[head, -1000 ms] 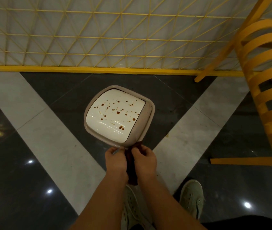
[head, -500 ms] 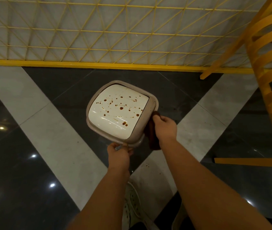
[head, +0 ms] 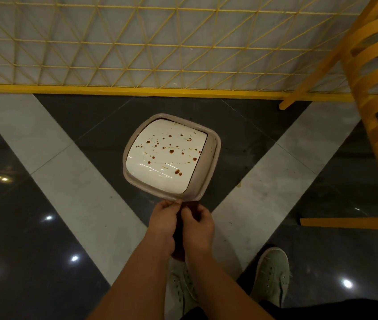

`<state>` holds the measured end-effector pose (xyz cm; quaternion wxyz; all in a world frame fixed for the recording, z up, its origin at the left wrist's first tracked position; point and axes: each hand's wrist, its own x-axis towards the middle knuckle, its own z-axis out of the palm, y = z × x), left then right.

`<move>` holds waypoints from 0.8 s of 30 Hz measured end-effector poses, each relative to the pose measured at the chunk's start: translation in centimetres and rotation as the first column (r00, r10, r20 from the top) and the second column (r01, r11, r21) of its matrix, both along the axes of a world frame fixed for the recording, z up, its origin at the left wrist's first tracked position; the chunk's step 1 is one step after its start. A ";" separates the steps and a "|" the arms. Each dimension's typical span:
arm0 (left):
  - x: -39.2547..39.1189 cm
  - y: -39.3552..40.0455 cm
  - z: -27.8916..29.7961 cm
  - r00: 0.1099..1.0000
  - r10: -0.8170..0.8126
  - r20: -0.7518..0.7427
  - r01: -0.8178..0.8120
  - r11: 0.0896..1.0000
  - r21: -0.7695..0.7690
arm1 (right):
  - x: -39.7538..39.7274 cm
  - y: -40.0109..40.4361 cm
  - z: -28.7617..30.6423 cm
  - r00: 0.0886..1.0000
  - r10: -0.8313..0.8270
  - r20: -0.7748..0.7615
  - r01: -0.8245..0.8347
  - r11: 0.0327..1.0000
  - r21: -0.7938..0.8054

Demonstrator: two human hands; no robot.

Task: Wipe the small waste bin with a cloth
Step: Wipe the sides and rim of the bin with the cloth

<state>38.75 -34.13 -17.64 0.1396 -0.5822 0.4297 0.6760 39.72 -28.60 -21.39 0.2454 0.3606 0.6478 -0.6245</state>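
Head view: the small waste bin (head: 172,158) stands on the floor (head: 72,181), its white lid (head: 165,160) spotted brown. It lies directly ahead of both hands, just past the fingertips. The left hand (head: 163,224) and right hand (head: 198,225) meet at the near rim, both pinching the dark cloth (head: 178,236) between them. Neither hand is nearer; judged next reach: forward, up onto the lid.

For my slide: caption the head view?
Both hands hold a dark cloth beside a stain-spattered bin.
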 end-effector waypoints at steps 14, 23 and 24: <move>-0.5 0.1 0.2 0.998 0.006 -0.060 -0.007 1.000 -0.013 | -2.0 1.1 0.1 1.000 -0.016 -0.015 0.017 0.997 0.074; -0.9 0.3 0.2 0.998 -0.048 -0.030 0.046 0.996 -0.077 | -11.0 3.4 1.2 0.985 0.160 -0.071 -0.140 0.965 0.222; -0.9 0.3 0.2 0.999 -0.032 -0.033 0.029 0.997 -0.069 | -11.7 3.5 1.5 0.982 0.175 -0.072 -0.156 0.962 0.223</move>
